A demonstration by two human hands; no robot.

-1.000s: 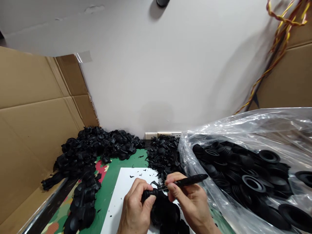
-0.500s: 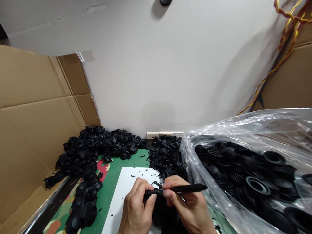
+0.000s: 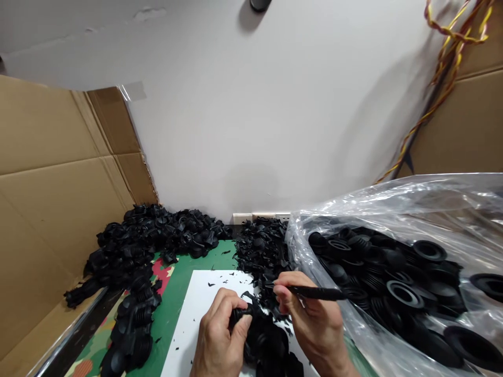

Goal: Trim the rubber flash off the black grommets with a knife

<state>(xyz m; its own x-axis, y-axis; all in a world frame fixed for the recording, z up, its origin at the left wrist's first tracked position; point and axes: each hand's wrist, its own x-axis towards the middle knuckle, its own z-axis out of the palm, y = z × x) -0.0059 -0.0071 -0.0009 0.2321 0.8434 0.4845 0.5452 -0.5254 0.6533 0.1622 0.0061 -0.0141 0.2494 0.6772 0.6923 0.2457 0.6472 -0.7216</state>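
Observation:
My left hand (image 3: 222,330) is closed around a black ribbed rubber part (image 3: 240,314), pinched between thumb and fingers above a white sheet (image 3: 184,324). In my right hand (image 3: 312,317) is a slim black craft knife (image 3: 318,292), held like a pen with its tip pointing left, apart from the rubber part. Below and between the hands lies a heap of black rubber parts (image 3: 269,345). Thin black scraps (image 3: 263,246) are piled just beyond the sheet, with small shreds scattered on the paper.
Black ribbed parts (image 3: 188,230) are heaped at the back left and along the left side of the green surface (image 3: 173,293). A clear plastic bag (image 3: 310,220) full of black rubber rings stands at right. Cardboard (image 3: 58,157) walls the left; twisted wires (image 3: 448,89) hang at right.
My right hand has drawn the knife away from the rubber part, to the right and slightly up. The left hand still grips the part. The whole view has shifted slightly.

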